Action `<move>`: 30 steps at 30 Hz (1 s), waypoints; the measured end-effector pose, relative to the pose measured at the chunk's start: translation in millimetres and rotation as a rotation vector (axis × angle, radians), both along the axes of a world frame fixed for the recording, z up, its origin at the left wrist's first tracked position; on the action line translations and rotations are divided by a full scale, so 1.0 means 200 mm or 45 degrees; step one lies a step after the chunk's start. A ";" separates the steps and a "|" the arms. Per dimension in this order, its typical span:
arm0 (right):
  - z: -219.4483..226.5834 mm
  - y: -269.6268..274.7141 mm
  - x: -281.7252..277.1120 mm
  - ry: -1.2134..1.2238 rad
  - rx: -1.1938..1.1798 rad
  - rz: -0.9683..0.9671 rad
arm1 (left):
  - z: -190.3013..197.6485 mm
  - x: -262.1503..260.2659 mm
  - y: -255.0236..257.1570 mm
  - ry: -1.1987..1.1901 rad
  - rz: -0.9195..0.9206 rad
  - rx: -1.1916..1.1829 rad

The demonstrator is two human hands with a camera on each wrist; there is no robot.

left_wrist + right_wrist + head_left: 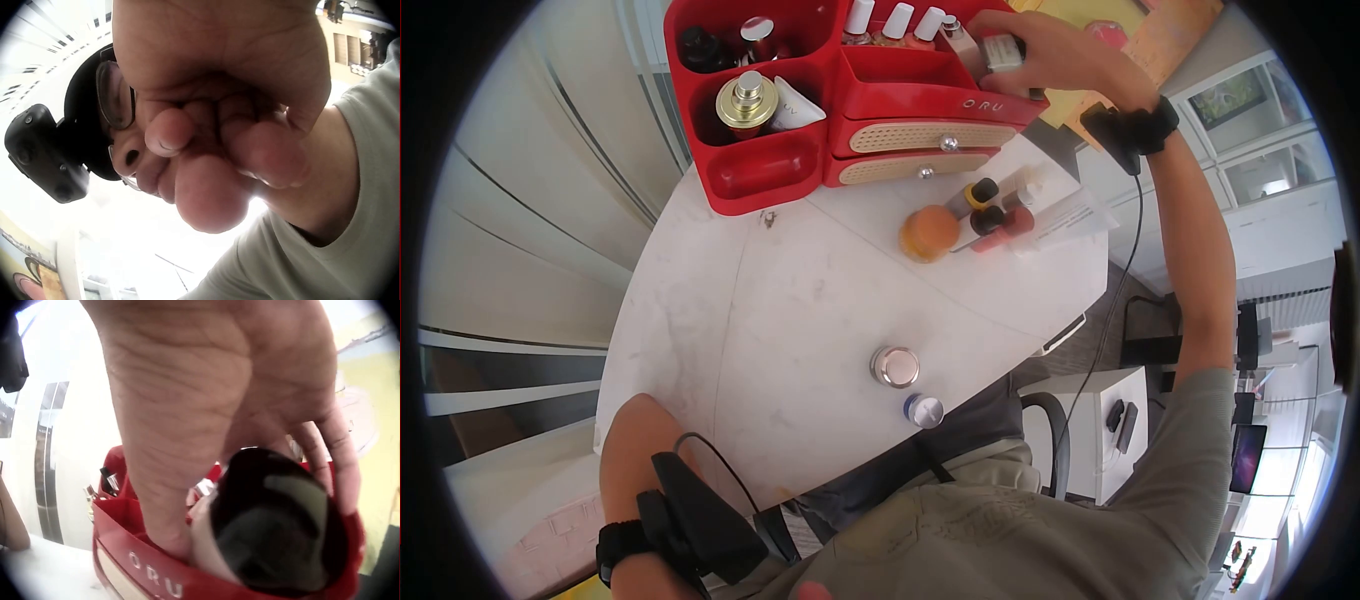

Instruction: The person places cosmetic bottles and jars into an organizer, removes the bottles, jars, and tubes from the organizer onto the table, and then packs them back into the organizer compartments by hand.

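At the right end of the red organizer [900, 105], my right hand [1050, 52] grips a container with a pale label [1002, 52]. Up close in the right wrist view, its glossy dark end [269, 525] sits between the thumb and the fingers, low inside the red wall. Pale-capped nail polish bottles [895, 22] stand in the slot to the left of that hand. My left hand [219, 81] holds nothing, its fingers loosely curled in front of the person's face in the left wrist view. Only a fingertip of it shows at the bottom of the head view.
A gold-topped bottle [747, 105] and a white tube [798, 107] stand in the organizer's left part. Before its drawers, an orange-topped jar [930, 233] and several small bottles cluster on the white table [800, 300]. Two small round jars [895, 367] sit near the front edge.
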State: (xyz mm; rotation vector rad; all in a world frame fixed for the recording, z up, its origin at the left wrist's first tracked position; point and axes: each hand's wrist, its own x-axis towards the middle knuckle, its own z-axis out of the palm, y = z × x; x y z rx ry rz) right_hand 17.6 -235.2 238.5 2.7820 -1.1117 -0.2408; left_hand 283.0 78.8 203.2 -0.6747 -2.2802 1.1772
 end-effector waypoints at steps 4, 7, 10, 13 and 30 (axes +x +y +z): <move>-0.02 -0.03 -0.01 -0.210 0.108 0.015 | -0.02 0.01 0.00 0.058 0.018 0.035; -0.05 -0.06 -0.03 -0.295 0.127 -0.183 | -0.02 0.01 0.00 0.097 0.021 0.094; -0.10 -0.14 -0.10 -0.559 0.272 -0.076 | -0.03 0.00 0.00 0.112 0.021 0.113; -0.15 -0.16 -0.15 -0.713 0.373 -0.008 | -0.03 -0.01 0.00 0.124 0.019 0.134; -0.27 -0.34 -0.29 -0.915 0.254 -0.008 | -0.04 0.02 0.03 0.080 0.011 -0.006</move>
